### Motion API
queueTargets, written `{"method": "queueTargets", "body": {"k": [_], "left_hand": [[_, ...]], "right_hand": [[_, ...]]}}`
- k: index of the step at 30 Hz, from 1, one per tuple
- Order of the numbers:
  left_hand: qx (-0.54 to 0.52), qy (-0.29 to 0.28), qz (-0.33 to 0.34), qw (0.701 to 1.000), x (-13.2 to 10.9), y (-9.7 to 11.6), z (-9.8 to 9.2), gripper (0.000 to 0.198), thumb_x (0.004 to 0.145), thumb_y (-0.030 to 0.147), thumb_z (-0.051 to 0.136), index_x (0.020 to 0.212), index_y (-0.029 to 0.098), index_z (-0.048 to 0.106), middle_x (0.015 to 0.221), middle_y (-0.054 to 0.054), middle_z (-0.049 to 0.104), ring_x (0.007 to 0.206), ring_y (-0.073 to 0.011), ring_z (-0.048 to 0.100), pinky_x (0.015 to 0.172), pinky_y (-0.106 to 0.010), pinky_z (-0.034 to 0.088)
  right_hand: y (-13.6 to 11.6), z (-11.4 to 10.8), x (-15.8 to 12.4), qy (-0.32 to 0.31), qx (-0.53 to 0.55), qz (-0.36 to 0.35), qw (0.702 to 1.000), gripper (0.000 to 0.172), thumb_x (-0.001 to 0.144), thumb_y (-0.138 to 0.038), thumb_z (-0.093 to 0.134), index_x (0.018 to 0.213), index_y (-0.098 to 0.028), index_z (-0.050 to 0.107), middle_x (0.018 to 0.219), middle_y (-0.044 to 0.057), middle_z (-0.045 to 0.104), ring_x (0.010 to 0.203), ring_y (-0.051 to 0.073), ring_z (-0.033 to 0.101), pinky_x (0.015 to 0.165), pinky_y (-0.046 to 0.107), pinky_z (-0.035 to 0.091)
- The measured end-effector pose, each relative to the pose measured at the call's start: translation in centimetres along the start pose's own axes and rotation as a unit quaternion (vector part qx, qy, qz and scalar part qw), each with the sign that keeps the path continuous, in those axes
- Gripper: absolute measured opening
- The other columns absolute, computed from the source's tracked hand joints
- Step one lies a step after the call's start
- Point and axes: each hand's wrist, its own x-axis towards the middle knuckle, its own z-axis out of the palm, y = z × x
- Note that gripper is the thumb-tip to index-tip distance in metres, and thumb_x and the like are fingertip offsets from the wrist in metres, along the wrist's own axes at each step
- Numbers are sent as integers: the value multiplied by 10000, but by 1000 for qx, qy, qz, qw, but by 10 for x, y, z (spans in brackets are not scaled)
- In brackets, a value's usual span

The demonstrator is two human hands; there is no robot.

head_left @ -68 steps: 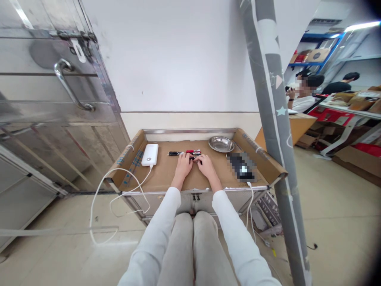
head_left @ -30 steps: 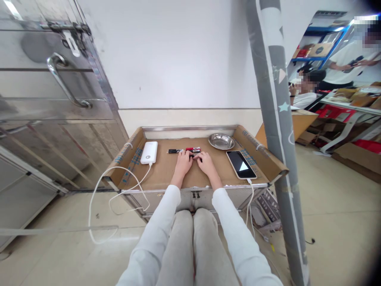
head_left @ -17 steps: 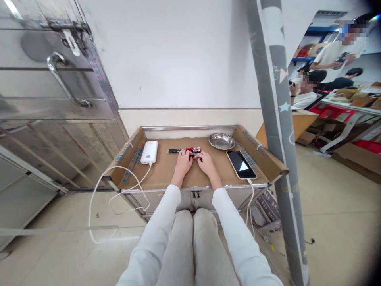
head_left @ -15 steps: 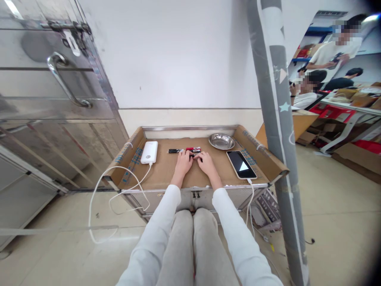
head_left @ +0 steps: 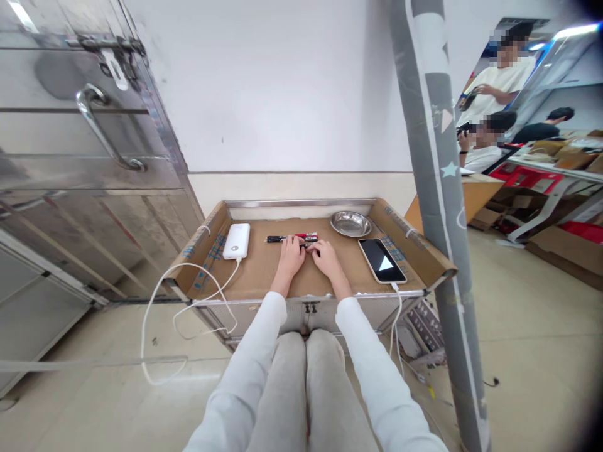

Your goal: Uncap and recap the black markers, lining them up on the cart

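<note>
Both my hands rest on a cardboard-lined metal table (head_left: 264,276) in front of my knees. My left hand (head_left: 291,256) and my right hand (head_left: 324,257) meet at their fingertips over a small dark object (head_left: 306,246) that the curled fingers pinch from both sides; I cannot name it. Just beyond the fingers lie a black pen (head_left: 277,238) and a red pen (head_left: 307,236) side by side.
A white power bank (head_left: 236,241) with a looping white cable (head_left: 160,295) lies at the left. A steel dish (head_left: 350,223) and a phone (head_left: 382,260) lie at the right. A grey padded post (head_left: 433,188) stands at the right, a steel door (head_left: 85,144) at the left. People are at work far right.
My hands have stayed in place over the small object. A standing person in the background at the right has walked leftward.
</note>
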Motion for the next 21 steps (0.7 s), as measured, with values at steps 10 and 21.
{"method": "queueTargets", "body": {"k": [10, 21], "left_hand": [[78, 77, -154, 982, -3, 1, -6, 279, 845, 60, 331, 1037, 117, 526, 1108, -185, 577, 1090, -283, 519, 941, -436, 404], [126, 89, -208, 966, -6, 7, -11, 248, 916, 168, 323, 988, 128, 557, 1037, -176, 575, 1060, -302, 510, 901, -466, 412]], "right_hand": [[-6, -6, -2, 33, 8, -5, 999, 303, 814, -52, 408, 859, -203, 668, 913, 61, 615, 902, 202, 531, 866, 338, 422], [-3, -5, -2, 80, -10, 13, 997, 301, 834, -77, 379, 918, -182, 648, 941, 84, 594, 913, 217, 527, 898, 356, 428]]}}
